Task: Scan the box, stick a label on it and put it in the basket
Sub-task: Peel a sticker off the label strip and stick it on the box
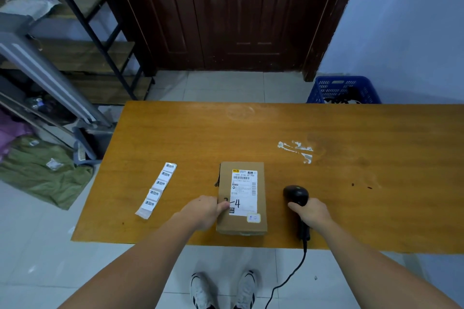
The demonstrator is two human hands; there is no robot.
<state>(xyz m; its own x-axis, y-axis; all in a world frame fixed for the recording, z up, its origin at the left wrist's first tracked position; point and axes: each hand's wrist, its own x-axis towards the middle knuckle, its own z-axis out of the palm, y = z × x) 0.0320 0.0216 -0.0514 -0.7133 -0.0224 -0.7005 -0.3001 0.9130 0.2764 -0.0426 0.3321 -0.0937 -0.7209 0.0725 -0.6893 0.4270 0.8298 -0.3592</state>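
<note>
A small brown cardboard box (pixel 261 195) lies flat near the front edge of the wooden table (pixel 351 133), with a white shipping label and barcode on top. My left hand (pixel 204 209) grips the box's left side, thumb on the top face. My right hand (pixel 312 213) is closed around the handle of a black barcode scanner (pixel 296 194), which rests on the table just right of the box. A strip of white labels (pixel 157 189) lies on the table to the left of the box. The blue plastic basket (pixel 344 89) stands on the floor beyond the table's far right edge.
Torn white tape residue (pixel 297 149) marks the table at right of centre. A dark wooden door (pixel 226 12) is straight ahead. Metal shelving (pixel 82 40) and a green bag (pixel 40 170) fill the left side. The scanner's cable (pixel 288 276) hangs over the front edge toward my feet.
</note>
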